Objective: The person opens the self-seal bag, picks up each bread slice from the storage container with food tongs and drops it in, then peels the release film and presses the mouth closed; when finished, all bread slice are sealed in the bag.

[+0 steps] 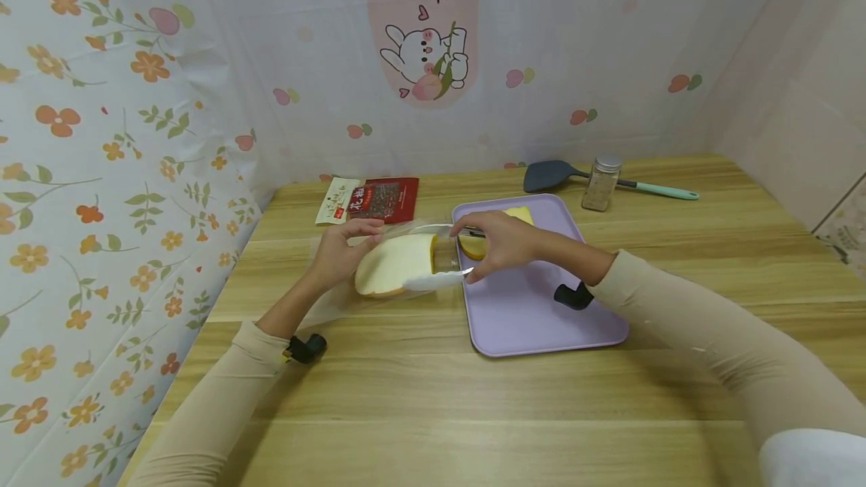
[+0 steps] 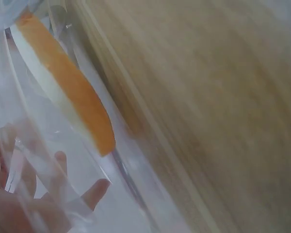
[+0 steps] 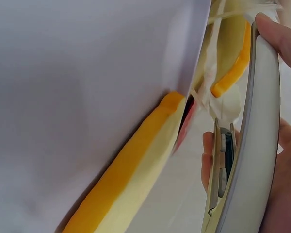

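A white bread slice [image 1: 399,261] with an orange-yellow crust lies inside a clear plastic bag [image 2: 128,213]. At the bag's left side, my left hand [image 1: 343,252] holds the plastic between thumb and fingers; the left wrist view shows its fingers through the film. My right hand [image 1: 504,240] is at the bag's right end, over the tray's left edge. It grips a white curved tool [image 3: 256,141] with metal edges and grey pads inside; I cannot tell its kind. Another bread slice [image 3: 121,170] lies on the lilac tray [image 1: 541,314], partly hidden by the right hand.
A red spice packet [image 1: 404,201] and a pale packet [image 1: 334,201] lie at the back left. Behind the tray are a dark spatula [image 1: 546,175] with a mint handle and a glass shaker jar [image 1: 601,185]. A patterned curtain [image 1: 325,58] hangs behind the wooden table [image 1: 379,397].
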A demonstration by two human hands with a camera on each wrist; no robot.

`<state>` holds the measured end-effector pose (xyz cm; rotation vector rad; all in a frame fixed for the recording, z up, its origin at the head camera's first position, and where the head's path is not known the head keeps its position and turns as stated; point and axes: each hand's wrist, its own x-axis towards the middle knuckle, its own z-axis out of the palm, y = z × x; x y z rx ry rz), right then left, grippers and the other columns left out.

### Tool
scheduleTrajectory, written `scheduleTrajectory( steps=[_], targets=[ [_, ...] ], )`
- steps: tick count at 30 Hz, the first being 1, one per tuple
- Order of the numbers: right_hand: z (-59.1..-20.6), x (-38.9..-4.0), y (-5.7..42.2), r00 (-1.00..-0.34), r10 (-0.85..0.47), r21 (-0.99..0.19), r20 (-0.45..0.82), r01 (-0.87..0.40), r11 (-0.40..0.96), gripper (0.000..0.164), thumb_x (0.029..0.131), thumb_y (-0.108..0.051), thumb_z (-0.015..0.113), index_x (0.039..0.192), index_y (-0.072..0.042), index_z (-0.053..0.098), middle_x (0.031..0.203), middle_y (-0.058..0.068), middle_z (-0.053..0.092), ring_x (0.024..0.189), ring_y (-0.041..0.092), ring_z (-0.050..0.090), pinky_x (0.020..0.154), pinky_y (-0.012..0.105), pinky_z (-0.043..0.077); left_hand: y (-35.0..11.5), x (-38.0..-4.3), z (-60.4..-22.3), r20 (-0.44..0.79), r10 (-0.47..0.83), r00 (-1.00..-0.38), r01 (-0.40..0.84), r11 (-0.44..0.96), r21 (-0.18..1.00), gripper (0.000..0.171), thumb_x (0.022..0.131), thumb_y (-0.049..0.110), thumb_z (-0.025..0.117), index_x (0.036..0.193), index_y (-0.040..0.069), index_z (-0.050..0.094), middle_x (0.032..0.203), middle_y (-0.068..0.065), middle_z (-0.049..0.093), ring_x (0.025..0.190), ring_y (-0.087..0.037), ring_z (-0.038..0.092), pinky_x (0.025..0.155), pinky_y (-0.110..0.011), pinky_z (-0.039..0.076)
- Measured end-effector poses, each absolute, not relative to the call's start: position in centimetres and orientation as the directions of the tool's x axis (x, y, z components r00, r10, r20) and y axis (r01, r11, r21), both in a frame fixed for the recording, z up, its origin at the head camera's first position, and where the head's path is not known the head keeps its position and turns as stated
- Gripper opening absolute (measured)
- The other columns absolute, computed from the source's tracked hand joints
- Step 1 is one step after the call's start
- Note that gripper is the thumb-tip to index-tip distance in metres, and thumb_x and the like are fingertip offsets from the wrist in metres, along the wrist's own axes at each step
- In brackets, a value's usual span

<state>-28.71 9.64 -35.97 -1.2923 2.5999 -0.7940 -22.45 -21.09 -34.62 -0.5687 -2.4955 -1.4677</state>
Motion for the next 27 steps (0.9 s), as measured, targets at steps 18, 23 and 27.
scheduleTrajectory(
  steps=[18,23,27],
  targets=[
    [-36.4,-29.1,6.9,-0.613,-0.784,-0.483,0.100,-0.719,0.500,0.077,0.068,-0.045,0.089,0.131,-0.011,0.059,0.133,0.002,0.060,0.126,0.025,0.053,0.103,0.044,0.043,-21.0,-22.4,-34.7,0.364,0.235,-0.901,0.433,0.441,0.786,0.016,0.094,-0.005,0.063,0.100,-0.019,0.067,0.121,-0.032,0.063,0.120,-0.043,0.057,0.102,-0.055,0.043],
    [-36.5,-29.1,6.5,-0.615,-0.780,-0.499,0.113,-0.714,0.491,0.077,0.068,-0.044,0.089,0.131,-0.012,0.059,0.134,0.003,0.059,0.127,0.025,0.052,0.102,0.043,0.044,-21.0,-22.4,-34.7,0.373,0.228,-0.899,0.437,0.443,0.783,0.016,0.093,-0.005,0.064,0.099,-0.019,0.068,0.120,-0.031,0.064,0.120,-0.043,0.057,0.101,-0.055,0.044],
    [-36.6,-29.3,6.3,-0.612,-0.783,-0.499,0.115,-0.717,0.487,0.076,0.068,-0.044,0.089,0.130,-0.013,0.059,0.135,0.003,0.059,0.126,0.024,0.053,0.100,0.043,0.044,-21.1,-22.3,-34.7,0.380,0.225,-0.897,0.442,0.441,0.781,0.016,0.093,-0.005,0.064,0.099,-0.019,0.068,0.120,-0.031,0.064,0.119,-0.045,0.057,0.098,-0.060,0.043]
  ],
)
